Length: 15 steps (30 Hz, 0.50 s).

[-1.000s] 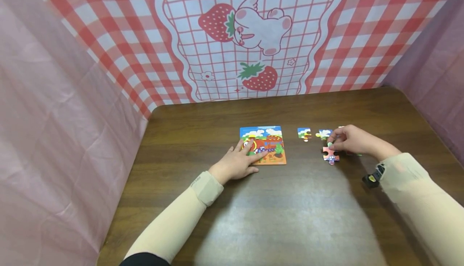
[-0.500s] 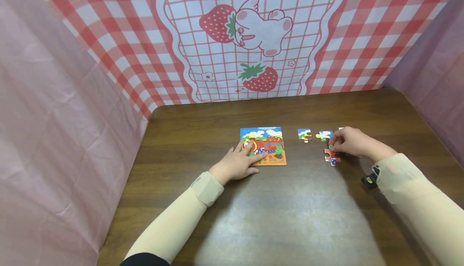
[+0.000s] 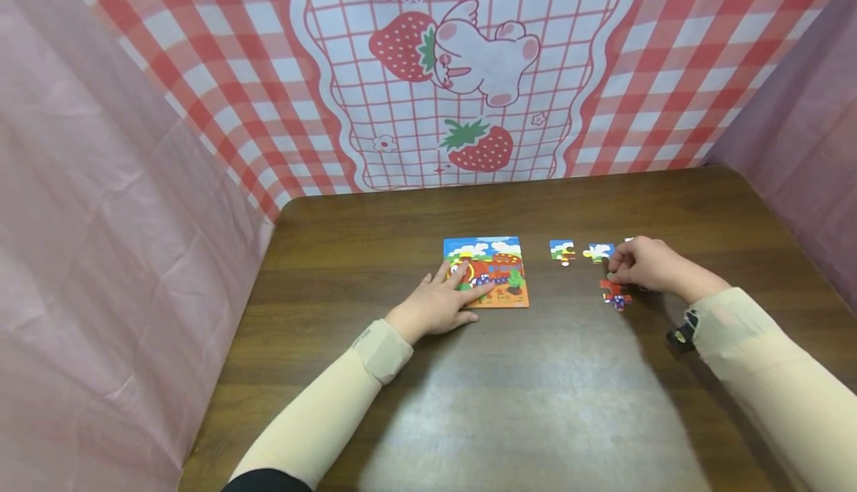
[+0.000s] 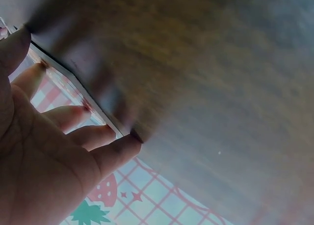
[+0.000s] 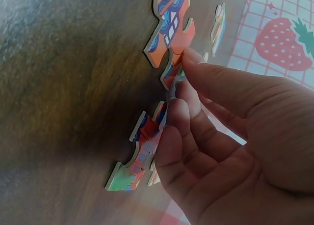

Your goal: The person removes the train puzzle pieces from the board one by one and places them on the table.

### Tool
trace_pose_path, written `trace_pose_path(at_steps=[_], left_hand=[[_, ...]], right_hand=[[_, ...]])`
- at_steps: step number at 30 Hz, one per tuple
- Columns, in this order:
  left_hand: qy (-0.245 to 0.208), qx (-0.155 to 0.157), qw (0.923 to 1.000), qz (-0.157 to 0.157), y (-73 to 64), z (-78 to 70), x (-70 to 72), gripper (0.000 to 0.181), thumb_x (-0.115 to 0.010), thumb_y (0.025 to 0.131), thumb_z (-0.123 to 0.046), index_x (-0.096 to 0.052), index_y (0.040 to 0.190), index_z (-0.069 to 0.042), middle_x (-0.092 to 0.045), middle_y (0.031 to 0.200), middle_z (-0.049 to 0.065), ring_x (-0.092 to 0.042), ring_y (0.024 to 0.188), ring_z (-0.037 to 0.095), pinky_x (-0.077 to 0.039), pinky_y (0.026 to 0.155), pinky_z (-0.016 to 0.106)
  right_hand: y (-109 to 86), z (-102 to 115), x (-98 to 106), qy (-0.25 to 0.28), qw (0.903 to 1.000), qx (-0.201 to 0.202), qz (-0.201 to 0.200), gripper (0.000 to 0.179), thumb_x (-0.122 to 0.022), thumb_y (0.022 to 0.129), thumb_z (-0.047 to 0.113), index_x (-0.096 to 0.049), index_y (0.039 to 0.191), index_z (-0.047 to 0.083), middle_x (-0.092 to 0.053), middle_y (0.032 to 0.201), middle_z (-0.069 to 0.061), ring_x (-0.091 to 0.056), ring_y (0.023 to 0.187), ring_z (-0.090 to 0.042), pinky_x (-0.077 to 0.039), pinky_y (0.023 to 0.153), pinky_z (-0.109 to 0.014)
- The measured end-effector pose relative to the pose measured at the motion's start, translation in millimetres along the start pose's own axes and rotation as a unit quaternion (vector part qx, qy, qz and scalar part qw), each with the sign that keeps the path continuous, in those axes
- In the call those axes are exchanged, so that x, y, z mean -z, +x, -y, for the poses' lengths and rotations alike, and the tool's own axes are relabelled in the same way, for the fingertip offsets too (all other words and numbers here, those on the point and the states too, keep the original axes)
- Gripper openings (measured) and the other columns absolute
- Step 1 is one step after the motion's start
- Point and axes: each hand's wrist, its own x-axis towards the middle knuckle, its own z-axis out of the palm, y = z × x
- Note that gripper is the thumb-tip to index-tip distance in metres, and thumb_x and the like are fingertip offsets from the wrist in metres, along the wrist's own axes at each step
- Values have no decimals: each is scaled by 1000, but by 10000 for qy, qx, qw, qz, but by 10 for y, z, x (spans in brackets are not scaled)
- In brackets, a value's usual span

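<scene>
The left hand (image 3: 438, 302) lies palm down with its fingers spread, resting on a thin square picture board (image 3: 506, 270) printed with a red train, white clouds and a green cactus. Its smallest finger reaches past the board's left edge, and its thumb sits just beside the near edge. The left wrist view shows the fingertips pressed along the board, seen edge-on.

The right hand (image 3: 652, 263) has its fingers curled and pinches the end of a red jigsaw piece with blue-purple wheels and pale cut edges (image 3: 617, 295), well to the right of the board. Whether that piece touches the brown wood-grain tabletop (image 3: 335, 254) cannot be told. In the right wrist view, a red-and-green jigsaw piece (image 5: 140, 158) appears close to the curled fingers; contact with them is unclear.

A blue, green and red jigsaw piece (image 3: 561, 249) lies between the board and the right hand, and a white-clouded blue jigsaw piece (image 3: 598, 252) lies near the right fingertips. A small black device (image 3: 681, 337) shows at the right wrist, below the cream sleeve (image 3: 763, 358).
</scene>
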Motion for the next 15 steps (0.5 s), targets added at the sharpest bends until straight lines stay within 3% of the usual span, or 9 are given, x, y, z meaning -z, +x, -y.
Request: trace_pose_path(at_steps=[8, 15], left_hand=[[-40, 27, 10000, 26, -8, -4, 2, 63, -45, 104, -57, -18, 160, -49, -5, 169, 11, -7, 151, 44, -25, 115, 58], [-48, 31, 10000, 4, -16, -5, -9, 64, -46, 103, -57, -18, 161, -49, -4, 169, 12, -8, 151, 44, -25, 115, 58]], right_hand=[[-19, 4, -24, -69, 9998, 87, -194, 16, -84, 83, 11, -68, 79, 11, -63, 68, 7, -57, 65, -15, -44, 65, -37], [-30, 34, -14, 78, 9999, -4, -115, 14, -82, 85, 10, -68, 81, 10, -62, 70, 4, -56, 65, -17, -46, 61, -36]])
